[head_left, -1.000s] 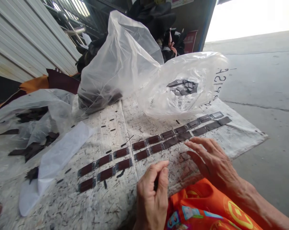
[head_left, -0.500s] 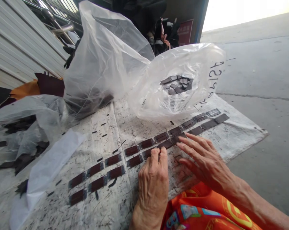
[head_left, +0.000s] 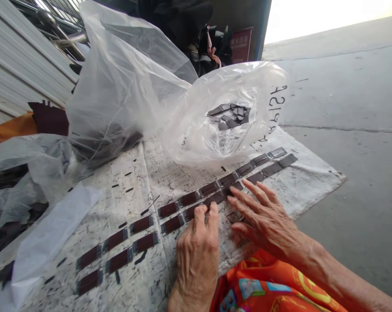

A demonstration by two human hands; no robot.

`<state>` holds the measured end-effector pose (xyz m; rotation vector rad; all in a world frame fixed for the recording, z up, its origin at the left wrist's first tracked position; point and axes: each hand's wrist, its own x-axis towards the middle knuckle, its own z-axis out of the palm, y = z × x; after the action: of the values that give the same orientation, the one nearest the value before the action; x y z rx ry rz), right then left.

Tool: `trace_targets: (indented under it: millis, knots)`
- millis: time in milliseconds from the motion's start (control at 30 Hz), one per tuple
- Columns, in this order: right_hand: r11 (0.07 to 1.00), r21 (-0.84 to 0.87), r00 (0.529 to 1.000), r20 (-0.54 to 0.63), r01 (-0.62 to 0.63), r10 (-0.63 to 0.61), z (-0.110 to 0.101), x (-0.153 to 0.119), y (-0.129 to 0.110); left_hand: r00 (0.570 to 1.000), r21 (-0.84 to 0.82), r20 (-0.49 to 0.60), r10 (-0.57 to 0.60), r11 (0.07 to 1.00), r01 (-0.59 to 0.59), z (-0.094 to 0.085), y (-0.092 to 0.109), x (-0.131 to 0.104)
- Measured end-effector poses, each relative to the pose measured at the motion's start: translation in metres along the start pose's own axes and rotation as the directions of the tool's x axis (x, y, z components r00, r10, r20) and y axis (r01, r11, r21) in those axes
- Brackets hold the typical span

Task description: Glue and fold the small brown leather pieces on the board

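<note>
Two slanting rows of dark rectangular pieces [head_left: 118,261] lie on a stained white cloth [head_left: 316,173]. Several pieces have shiny, clear-looking edges. My left hand [head_left: 197,255] rests over the nearer row, its fingers bent down and the tips touching or just above a piece near the middle. What its fingertips hold, if anything, is hidden. My right hand [head_left: 264,216] lies to the right with fingers spread, fingertips on the same row and nothing gripped. Beyond the rows, an open clear bag [head_left: 189,143] with handwriting holds more dark pieces [head_left: 230,116].
A tall clear bag [head_left: 114,86] stands at the back left. Another clear bag [head_left: 49,160] with dark scraps and a white sheet [head_left: 57,234] lie at the left. Orange and maroon material [head_left: 15,125] is behind them. Grey floor [head_left: 361,216] is at the right.
The whole view has shifted, so the cloth, bags and hands appear a little further left. The fingers of my right hand are spread slightly wider. Both hands stay by the nearer row.
</note>
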<state>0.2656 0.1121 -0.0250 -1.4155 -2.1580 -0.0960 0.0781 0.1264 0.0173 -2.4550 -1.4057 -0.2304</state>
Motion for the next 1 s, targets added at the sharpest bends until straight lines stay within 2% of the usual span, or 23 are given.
trace_targets:
  millis: [100, 233, 367, 533, 733, 900, 1000]
  knots:
    - [0.999, 0.052, 0.996, -0.084, 0.009, -0.004, -0.008, -0.01, 0.009, 0.999, -0.045, -0.051, -0.003, 0.999, 0.001, 0.001, -0.004, 0.0]
    - [0.995, 0.016, 0.979, -0.179, -0.101, 0.102, -0.019, -0.029, 0.035, 0.993, -0.071, -0.117, 0.002, 0.997, -0.01, 0.004, -0.006, 0.001]
    - [0.996, -0.06, 0.994, -0.092, -0.058, 0.053, -0.02, -0.034, 0.047, 0.986, -0.081, -0.168, 0.013, 0.996, -0.027, 0.006, -0.005, 0.0]
    - [0.999, -0.025, 0.999, -0.013, -0.04, 0.04, -0.015, -0.02, 0.041, 0.972, -0.146, -0.233, 0.023, 0.988, -0.058, 0.004, -0.005, 0.0]
    - [0.994, -0.008, 0.993, -0.04, -0.111, 0.11, -0.018, -0.012, 0.043, 0.969, -0.272, -0.248, 0.006, 0.959, -0.076, 0.006, -0.001, -0.004]
    - [0.992, -0.014, 0.992, -0.031, -0.126, 0.126, -0.014, -0.011, 0.045, 0.983, -0.312, -0.185, 0.007, 0.948, -0.066, 0.01, 0.001, -0.013]
    - [0.991, -0.005, 0.991, -0.025, -0.134, 0.134, -0.012, -0.011, 0.045, 0.982, -0.329, -0.187, 0.003, 0.942, -0.066, 0.012, 0.0, -0.018]
